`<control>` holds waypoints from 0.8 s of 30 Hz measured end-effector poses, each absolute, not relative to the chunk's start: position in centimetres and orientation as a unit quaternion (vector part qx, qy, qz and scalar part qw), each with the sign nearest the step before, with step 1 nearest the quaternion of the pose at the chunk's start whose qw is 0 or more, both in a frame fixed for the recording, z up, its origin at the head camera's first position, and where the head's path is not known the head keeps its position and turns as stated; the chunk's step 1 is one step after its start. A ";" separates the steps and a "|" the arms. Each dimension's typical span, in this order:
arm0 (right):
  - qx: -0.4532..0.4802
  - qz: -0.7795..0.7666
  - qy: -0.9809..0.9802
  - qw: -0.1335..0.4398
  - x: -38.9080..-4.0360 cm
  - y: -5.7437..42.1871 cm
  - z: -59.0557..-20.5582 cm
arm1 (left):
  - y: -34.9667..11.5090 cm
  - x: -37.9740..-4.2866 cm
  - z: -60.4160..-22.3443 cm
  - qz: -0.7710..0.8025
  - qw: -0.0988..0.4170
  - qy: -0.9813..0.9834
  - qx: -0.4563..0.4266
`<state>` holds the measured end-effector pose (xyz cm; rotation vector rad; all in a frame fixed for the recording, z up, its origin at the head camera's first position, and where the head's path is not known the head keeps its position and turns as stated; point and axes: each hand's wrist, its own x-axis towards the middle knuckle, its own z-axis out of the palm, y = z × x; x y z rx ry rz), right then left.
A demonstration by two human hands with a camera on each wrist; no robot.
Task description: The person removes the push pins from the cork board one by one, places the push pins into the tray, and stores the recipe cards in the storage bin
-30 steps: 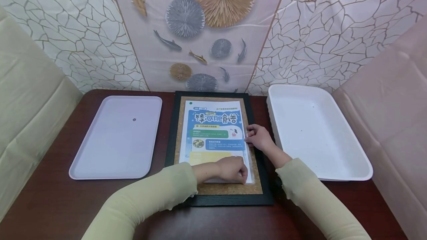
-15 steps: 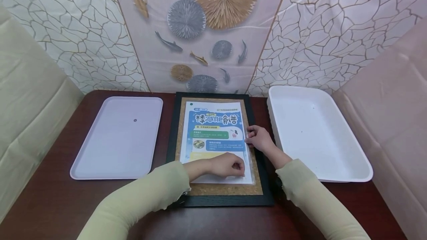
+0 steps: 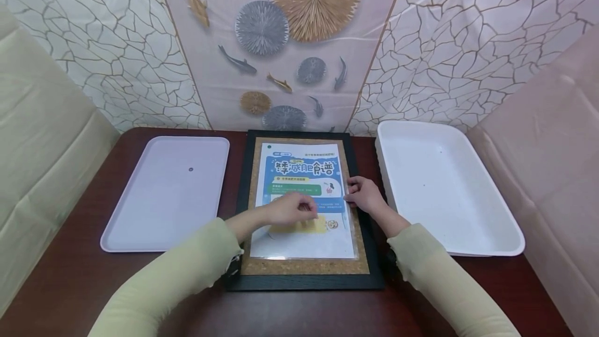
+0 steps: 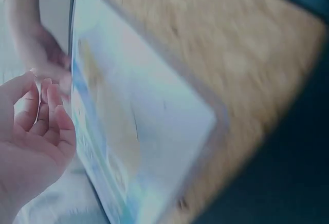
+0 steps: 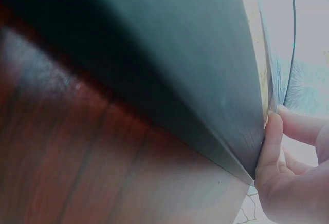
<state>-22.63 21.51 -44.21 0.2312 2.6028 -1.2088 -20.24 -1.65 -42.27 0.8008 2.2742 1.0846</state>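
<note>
A printed, laminated sheet [image 3: 299,241] with blue, green and yellow blocks lies on a black-framed cork board [image 3: 323,268]. A small green dot [image 3: 269,146] marks its upper left corner. My left hand [image 3: 289,208] is above the lower middle of the sheet, fingers curled. In the left wrist view, the thumb and index fingertips [image 4: 31,75] meet; I cannot tell whether something tiny is between them. My right hand [image 3: 366,194] is at the sheet's right edge; in the right wrist view its thumb and index finger [image 5: 274,124] pinch that edge beside the black frame.
To the left of the board lies a shallow pale tray [image 3: 164,212] with a small dark dot [image 3: 190,169] on it. A deeper white tray [image 3: 449,196] stands on the right. Both rest on the dark wooden table [image 3: 299,313], with patterned cloth [image 3: 276,82] behind.
My left hand has lifted from the sheet's lower right corner and moved left and toward the far side, over the sheet. My right hand has stayed at the right edge.
</note>
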 end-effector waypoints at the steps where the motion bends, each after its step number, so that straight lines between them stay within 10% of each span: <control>1: 0.079 -0.415 0.897 0.131 -22.6 21.5 -44.2 | -2.1 -20.5 -42.2 0.400 0.237 0.838 0.286; 24: 0.081 -0.419 0.894 0.137 -22.7 21.5 -44.3 | -15.6 -23.3 -42.0 0.386 0.130 0.906 0.117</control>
